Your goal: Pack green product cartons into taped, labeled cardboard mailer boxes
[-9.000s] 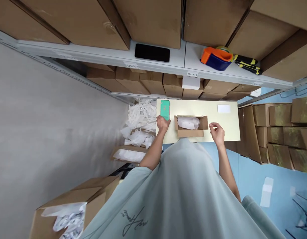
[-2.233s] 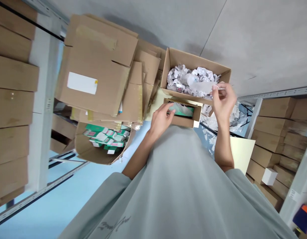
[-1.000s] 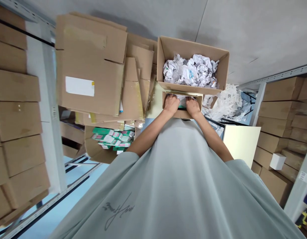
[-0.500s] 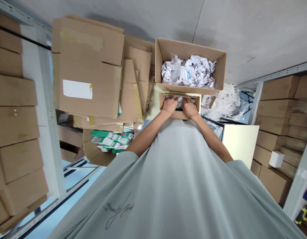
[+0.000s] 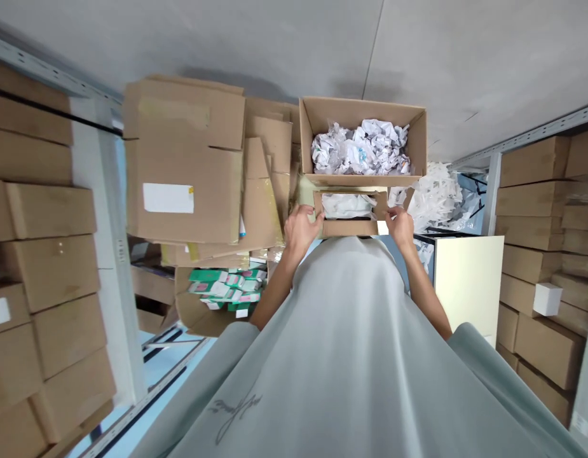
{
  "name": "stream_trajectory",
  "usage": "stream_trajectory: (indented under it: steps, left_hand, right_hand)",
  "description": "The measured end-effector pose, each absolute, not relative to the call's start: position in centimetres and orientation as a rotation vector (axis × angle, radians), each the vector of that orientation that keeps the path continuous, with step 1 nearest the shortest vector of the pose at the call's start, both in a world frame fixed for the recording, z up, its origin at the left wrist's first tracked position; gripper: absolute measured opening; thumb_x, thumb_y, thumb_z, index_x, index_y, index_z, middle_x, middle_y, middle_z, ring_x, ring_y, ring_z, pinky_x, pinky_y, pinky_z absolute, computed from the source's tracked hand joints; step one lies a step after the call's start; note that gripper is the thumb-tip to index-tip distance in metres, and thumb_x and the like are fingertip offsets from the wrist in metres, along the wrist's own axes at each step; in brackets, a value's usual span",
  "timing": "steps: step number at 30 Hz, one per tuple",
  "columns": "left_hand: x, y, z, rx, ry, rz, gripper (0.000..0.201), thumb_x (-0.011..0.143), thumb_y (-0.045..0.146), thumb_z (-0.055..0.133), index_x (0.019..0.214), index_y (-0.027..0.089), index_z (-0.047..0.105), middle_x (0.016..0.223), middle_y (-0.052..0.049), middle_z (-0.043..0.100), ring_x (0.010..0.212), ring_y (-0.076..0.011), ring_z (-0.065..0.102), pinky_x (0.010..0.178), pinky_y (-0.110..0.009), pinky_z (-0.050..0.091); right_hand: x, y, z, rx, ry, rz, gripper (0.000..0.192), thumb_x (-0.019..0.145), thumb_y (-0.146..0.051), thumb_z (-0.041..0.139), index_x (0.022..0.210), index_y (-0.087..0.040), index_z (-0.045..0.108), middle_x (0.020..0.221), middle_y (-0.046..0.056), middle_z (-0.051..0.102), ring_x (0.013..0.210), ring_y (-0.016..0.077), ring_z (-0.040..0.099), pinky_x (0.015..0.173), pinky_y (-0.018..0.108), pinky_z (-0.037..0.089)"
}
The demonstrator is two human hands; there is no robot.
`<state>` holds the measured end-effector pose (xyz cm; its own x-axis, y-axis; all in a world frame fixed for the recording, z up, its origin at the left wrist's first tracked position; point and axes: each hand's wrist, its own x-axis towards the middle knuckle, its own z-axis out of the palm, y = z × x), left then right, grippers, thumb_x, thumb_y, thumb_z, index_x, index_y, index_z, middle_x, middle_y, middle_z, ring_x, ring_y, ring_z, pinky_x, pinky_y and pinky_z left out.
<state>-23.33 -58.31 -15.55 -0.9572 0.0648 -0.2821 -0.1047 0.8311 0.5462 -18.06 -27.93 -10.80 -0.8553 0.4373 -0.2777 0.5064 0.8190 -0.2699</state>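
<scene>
Two hands hold one small box [image 5: 351, 215]: the left hand [image 5: 299, 230] grips its left end with fingers curled round the edge, and the right hand [image 5: 401, 228] grips its right end the same way. The small box is plain brown cardboard, long and shallow, open at the top, with its flaps standing out at the sides; inside lies one crumpled white plastic bag [image 5: 347, 205] that fills most of the opening. The box is held level in front of the person's chest, just below one larger open carton [image 5: 322, 117] and close against its near wall. That carton is brown too and heaped with crumpled white wrappers [image 5: 360, 147], too many and too tangled to count. To the left leans a stack of flattened cardboard sheets [image 5: 189, 162], the front one bearing one white label [image 5: 168, 198]. Below the stack sits one open box of small green and white packets [image 5: 224, 289]; at least six show. To the right stands one pale cream board [image 5: 468, 280], with one small white box [image 5: 547, 299] on the brown cartons beyond it. A loose pile of white plastic [image 5: 439, 194] lies behind the right hand.
</scene>
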Motion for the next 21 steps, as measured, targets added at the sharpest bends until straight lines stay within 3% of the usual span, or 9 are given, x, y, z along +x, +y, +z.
stream_trajectory:
  steps: [4,11,21]
  left_hand:
    - [-23.6,-58.2,-15.8,0.071,2.686,0.775,0.012,0.105,0.029,0.070,0.100,0.022,0.078,0.117,-0.013,0.083,0.112,-0.0337,0.080,0.097,-0.040,0.057]
    - [-23.3,-53.9,-14.1,0.621,2.542,0.815,0.010,0.104,0.028,0.069,0.101,0.023,0.076,0.109,-0.009,0.081,0.091,-0.0264,0.076,0.091,-0.037,0.056]
    - [-16.0,-37.5,-11.8,1.409,2.102,0.739,0.012,0.108,0.028,0.066,0.100,0.024,0.075,0.108,-0.008,0.078,0.094,-0.0261,0.075,0.092,-0.037,0.058]
  right_hand:
    - [-16.3,-29.1,-10.6,0.851,2.736,-0.530,0.025,0.110,-0.031,0.062,0.115,-0.018,0.083,0.114,0.014,0.089,0.104,0.0301,0.082,0.093,0.036,0.056]
    - [-4.5,-29.1,-8.8,1.389,2.614,-0.622,0.026,0.107,-0.035,0.066,0.111,-0.018,0.086,0.110,0.016,0.089,0.098,0.0329,0.083,0.087,0.038,0.057]
    - [12.9,-25.4,-9.1,2.255,2.303,-0.736,0.024,0.100,-0.037,0.065,0.096,-0.021,0.083,0.102,0.015,0.089,0.096,0.0345,0.084,0.083,0.037,0.057]
